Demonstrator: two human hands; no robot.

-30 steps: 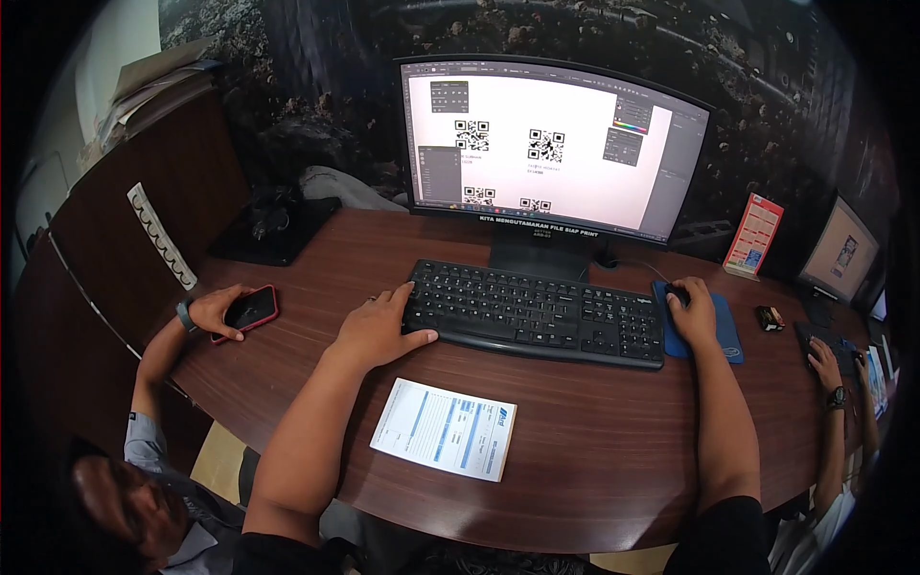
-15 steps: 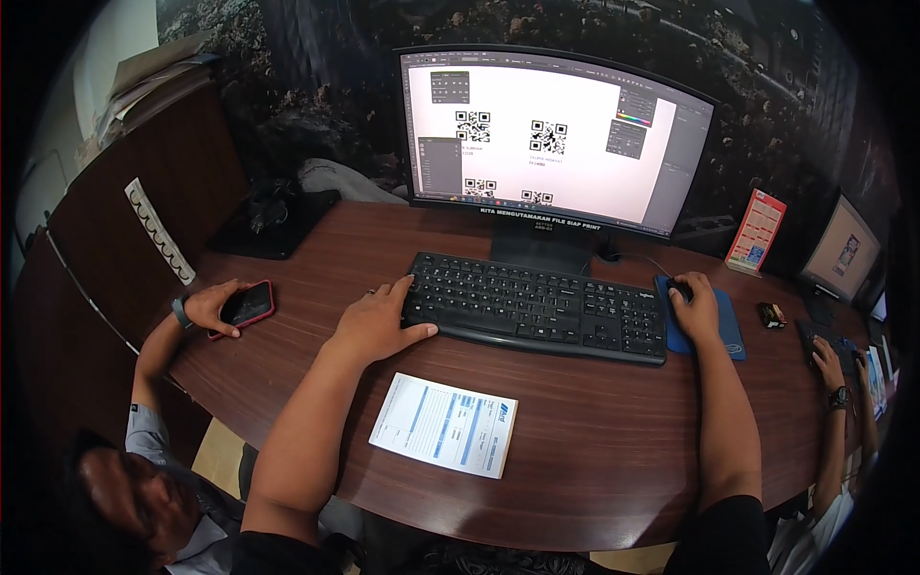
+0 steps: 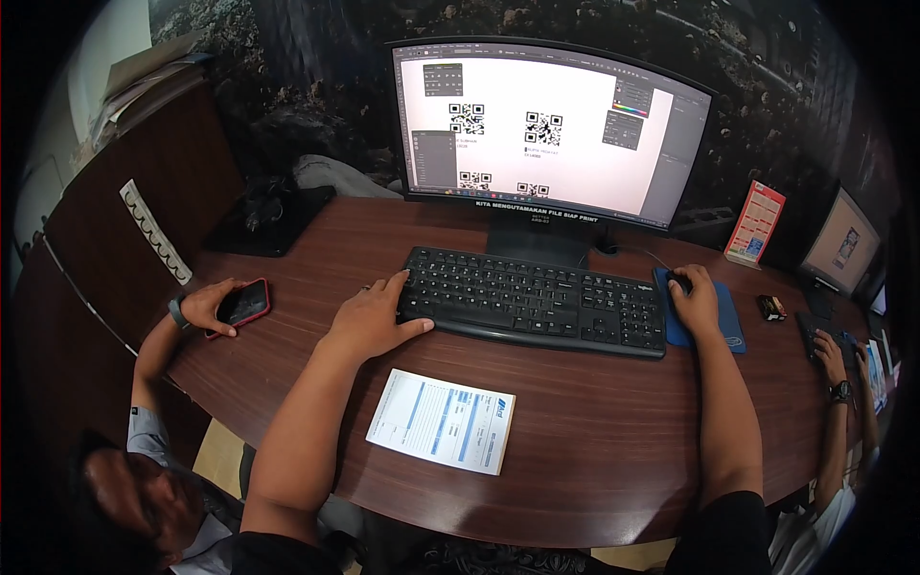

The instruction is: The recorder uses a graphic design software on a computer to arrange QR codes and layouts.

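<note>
A black keyboard (image 3: 532, 302) lies on the brown desk below the monitor (image 3: 546, 134). At its left end rests my left hand (image 3: 374, 318), fingertips on the edge keys and thumb stretched out along the front edge. My right hand (image 3: 694, 299) is curled over a dark computer mouse (image 3: 678, 282), mostly hidden under the fingers, on a blue mouse pad (image 3: 728, 321). The lit screen shows several square black-and-white codes on a white page, with dark tool panels around them. Nearer me lies a white and blue printed form pad (image 3: 443, 422).
On the left, another person's hand (image 3: 204, 307) touches a red-edged phone (image 3: 243, 302). A red desk calendar (image 3: 757, 225), a small dark box (image 3: 770, 308) and a second monitor (image 3: 843, 241) stand to the right, where another person's hand (image 3: 828, 355) is at a keyboard.
The whole view has shifted slightly. A small dark mark now shows at the start of the label under the upper right code on the screen. Both my hands keep their places.
</note>
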